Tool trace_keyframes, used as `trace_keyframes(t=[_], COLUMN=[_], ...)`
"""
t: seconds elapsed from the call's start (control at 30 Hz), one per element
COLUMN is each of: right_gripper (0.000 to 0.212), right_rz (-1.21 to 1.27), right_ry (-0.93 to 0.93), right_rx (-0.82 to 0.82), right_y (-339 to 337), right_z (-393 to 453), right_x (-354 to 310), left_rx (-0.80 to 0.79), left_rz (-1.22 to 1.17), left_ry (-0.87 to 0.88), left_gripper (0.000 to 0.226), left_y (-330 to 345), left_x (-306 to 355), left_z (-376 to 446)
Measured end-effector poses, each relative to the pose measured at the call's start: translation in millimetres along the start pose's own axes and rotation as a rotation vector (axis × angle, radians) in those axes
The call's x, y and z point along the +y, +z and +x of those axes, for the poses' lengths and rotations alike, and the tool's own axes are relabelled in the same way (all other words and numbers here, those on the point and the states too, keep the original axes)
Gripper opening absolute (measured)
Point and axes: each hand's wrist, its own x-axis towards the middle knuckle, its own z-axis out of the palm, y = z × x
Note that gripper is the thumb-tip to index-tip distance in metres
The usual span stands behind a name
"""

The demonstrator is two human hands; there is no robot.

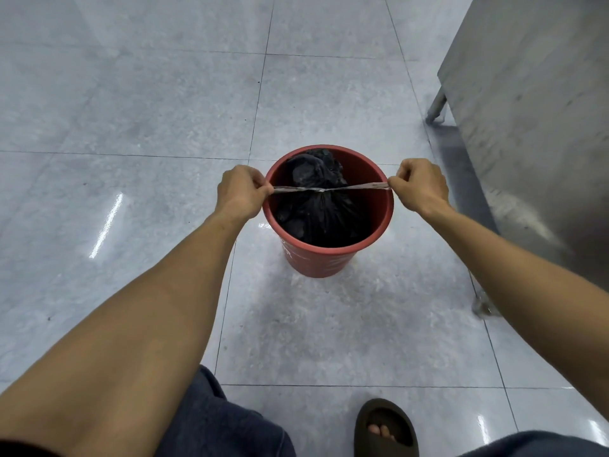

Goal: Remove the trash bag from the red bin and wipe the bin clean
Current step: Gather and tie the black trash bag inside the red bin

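Pinching one end of a thin, pale plastic tie strip [324, 188], the left hand [240, 192] pulls against the right hand [421, 186], whose curled fingers pinch the other end, cinching between them the soft, crumpled black plastic trash bag [316, 209] inside the round red plastic bin [379, 179]; likely light and slippery, it is best gripped just below the tie.
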Motion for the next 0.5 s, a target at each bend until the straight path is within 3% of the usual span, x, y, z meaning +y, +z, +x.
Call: trace_keyframes(t=[0.5], right_gripper=[0.013], right_rz=[0.044], right_ry=[-0.079], right_rx=[-0.017], right_y=[-4.9], right_z=[2.1], right_x=[-8.8], left_rx=[0.037], left_rz=[-0.001], left_ry=[0.007], left_gripper=[0.006], left_y=[3.3], left_x=[-6.4], left_z=[0.5])
